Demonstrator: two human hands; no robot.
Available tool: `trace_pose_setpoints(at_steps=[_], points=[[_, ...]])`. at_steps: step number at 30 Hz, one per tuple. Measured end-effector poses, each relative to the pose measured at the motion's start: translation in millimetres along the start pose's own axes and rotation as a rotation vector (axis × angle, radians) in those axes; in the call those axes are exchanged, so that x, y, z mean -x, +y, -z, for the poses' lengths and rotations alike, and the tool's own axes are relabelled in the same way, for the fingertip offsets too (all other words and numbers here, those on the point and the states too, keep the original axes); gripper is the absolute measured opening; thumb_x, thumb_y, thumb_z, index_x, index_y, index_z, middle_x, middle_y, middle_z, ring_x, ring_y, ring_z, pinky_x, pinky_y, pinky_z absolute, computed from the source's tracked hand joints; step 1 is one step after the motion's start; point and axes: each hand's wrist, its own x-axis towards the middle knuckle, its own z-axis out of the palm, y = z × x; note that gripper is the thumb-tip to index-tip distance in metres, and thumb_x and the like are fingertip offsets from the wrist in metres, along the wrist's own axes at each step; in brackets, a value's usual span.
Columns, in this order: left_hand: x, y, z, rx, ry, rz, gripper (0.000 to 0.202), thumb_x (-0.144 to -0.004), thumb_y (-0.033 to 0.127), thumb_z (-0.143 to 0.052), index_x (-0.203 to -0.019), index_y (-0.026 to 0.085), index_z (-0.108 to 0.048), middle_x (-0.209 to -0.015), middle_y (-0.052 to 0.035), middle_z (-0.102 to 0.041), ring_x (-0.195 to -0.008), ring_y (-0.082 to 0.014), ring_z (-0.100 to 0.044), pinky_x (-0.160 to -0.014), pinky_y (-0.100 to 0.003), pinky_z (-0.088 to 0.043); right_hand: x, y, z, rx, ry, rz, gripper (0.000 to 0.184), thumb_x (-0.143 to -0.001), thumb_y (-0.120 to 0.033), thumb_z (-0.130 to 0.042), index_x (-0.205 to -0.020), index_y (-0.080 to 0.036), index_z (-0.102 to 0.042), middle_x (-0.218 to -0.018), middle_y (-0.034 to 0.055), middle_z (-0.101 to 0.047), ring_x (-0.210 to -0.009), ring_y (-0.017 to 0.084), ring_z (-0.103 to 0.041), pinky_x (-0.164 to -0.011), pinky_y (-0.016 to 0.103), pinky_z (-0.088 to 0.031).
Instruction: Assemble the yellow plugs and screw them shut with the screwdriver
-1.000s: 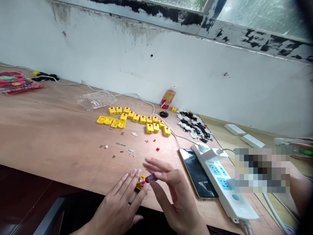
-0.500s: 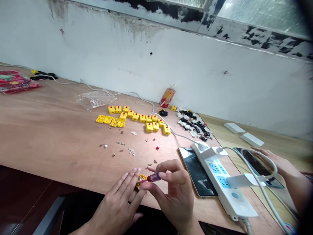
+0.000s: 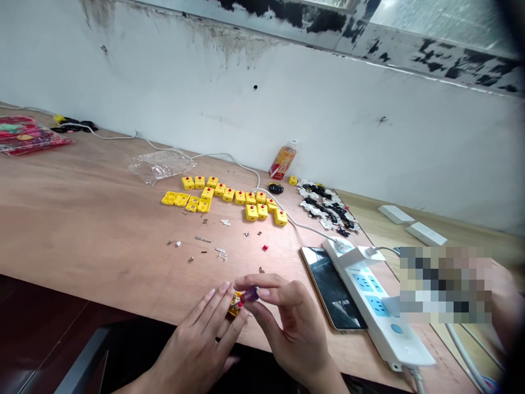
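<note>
At the table's front edge my left hand [image 3: 200,331] is closed around a small open yellow casing [image 3: 234,311], fingers along its far side. Small parts show inside the casing, too small to name. My right hand [image 3: 293,323] pinches a small screwdriver [image 3: 250,295] with a purple see-through handle and a red collar. Its tip points down into the casing; the exact contact is hidden. Beyond the hands lie a red button cap [image 3: 265,248], metal strips [image 3: 203,239] and several tiny loose parts.
Several yellow boxes with red buttons [image 3: 251,212] stand behind, beside open yellow shells [image 3: 181,199]. A phone [image 3: 332,290] and a white power strip [image 3: 379,306] lie to the right. Another person's hand [image 3: 502,287] is at far right, partly pixelated. A bottle [image 3: 283,161] stands by the wall.
My right hand's fingers have shifted around the screwdriver handle, which now stands steeper and slightly further left. My left hand stays on the casing.
</note>
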Motion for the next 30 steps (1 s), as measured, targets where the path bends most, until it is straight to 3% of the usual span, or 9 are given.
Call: trace_pose_setpoints(at_steps=[3, 5, 8, 10, 12, 14, 20, 25, 30], points=[[1, 1, -1.3, 0.011, 0.002, 0.007, 0.078, -0.081, 0.056, -0.081, -0.142, 0.016, -0.051, -0.152, -0.0196, -0.053, -0.144, -0.0354, -0.048, -0.118, -0.045, -0.041, 0, 1, 0, 0.035, 0.153, 0.089, 0.043, -0.085, -0.004, -0.077, -0.112, -0.031, -0.057, -0.096, -0.0001, -0.064, -0.088, 0.017, -0.073, -0.078, 0.035, -0.068], [1, 1, -1.5, 0.017, -0.003, 0.009, 0.081, -0.08, 0.054, -0.083, -0.143, 0.015, -0.051, -0.152, -0.0211, -0.052, -0.143, -0.0363, -0.048, -0.118, -0.046, -0.041, 1, 1, 1, 0.038, 0.115, 0.048, 0.043, -0.086, -0.01, -0.078, -0.116, -0.03, -0.057, -0.11, 0.0047, -0.064, -0.104, 0.021, -0.071, -0.088, 0.042, -0.067], [1, 1, -1.3, 0.012, 0.012, 0.009, 0.081, -0.079, 0.057, -0.082, -0.141, 0.016, -0.051, -0.151, -0.0213, -0.052, -0.144, -0.0363, -0.046, -0.118, -0.046, -0.04, 1, -1, 3, -0.003, -0.046, -0.062, 0.035, -0.097, -0.01, -0.063, -0.123, -0.03, -0.053, -0.13, 0.01, -0.066, -0.122, 0.024, -0.067, -0.097, 0.047, -0.064], [1, 1, -1.4, 0.002, 0.019, 0.01, 0.08, -0.079, 0.059, -0.081, -0.14, 0.017, -0.053, -0.151, -0.0196, -0.054, -0.144, -0.0348, -0.046, -0.119, -0.044, -0.04, 0, -1, 1, -0.016, -0.015, -0.038, 0.034, -0.097, -0.006, -0.061, -0.119, -0.03, -0.054, -0.115, 0.0062, -0.073, -0.108, 0.021, -0.074, -0.086, 0.039, -0.067], [0, 0, -1.9, -0.001, 0.02, 0.013, 0.078, -0.079, 0.059, -0.081, -0.14, 0.018, -0.053, -0.151, -0.0178, -0.055, -0.143, -0.0335, -0.048, -0.118, -0.043, -0.041, -2, 0, -2, -0.008, 0.095, 0.034, 0.037, -0.09, -0.005, -0.072, -0.114, -0.03, -0.057, -0.099, 0.0013, -0.074, -0.088, 0.017, -0.077, -0.072, 0.03, -0.068], [0, -1, -2.2, 0.006, 0.027, 0.01, 0.077, -0.08, 0.059, -0.08, -0.14, 0.019, -0.053, -0.151, -0.0168, -0.055, -0.142, -0.0327, -0.05, -0.117, -0.042, -0.042, -3, 2, -3, -0.002, 0.158, 0.067, 0.042, -0.085, -0.006, -0.078, -0.113, -0.031, -0.058, -0.095, -0.0002, -0.074, -0.081, 0.016, -0.076, -0.067, 0.028, -0.067], [-1, -1, -0.3, 0.001, 0.037, 0.006, 0.075, -0.079, 0.059, -0.081, -0.138, 0.021, -0.055, -0.147, -0.0168, -0.058, -0.139, -0.0334, -0.053, -0.114, -0.042, -0.045, -1, -2, 7, -0.066, 0.007, -0.042, 0.033, -0.095, -0.004, -0.063, -0.115, -0.029, -0.056, -0.119, 0.0068, -0.076, -0.108, 0.022, -0.076, -0.08, 0.034, -0.069], [-2, 0, 1.3, 0.009, 0.029, 0.004, 0.077, -0.078, 0.058, -0.082, -0.139, 0.02, -0.054, -0.147, -0.0183, -0.058, -0.138, -0.0347, -0.055, -0.113, -0.044, -0.048, 0, -3, 6, -0.097, 0.055, -0.051, 0.032, -0.094, -0.003, -0.065, -0.113, -0.029, -0.06, -0.113, 0.0043, -0.079, -0.105, 0.021, -0.077, -0.079, 0.031, -0.07], [-2, -1, 8.8, 0.059, 0.024, -0.012, 0.07, -0.088, 0.043, -0.072, -0.143, 0.007, -0.047, -0.152, -0.0216, -0.052, -0.144, -0.0347, -0.047, -0.113, -0.044, -0.048, -2, -10, 8, -0.132, 0.196, 0.043, 0.038, -0.096, -0.002, -0.061, -0.121, -0.03, -0.061, -0.119, 0.0032, -0.076, -0.103, 0.019, -0.078, -0.076, 0.03, -0.071]])
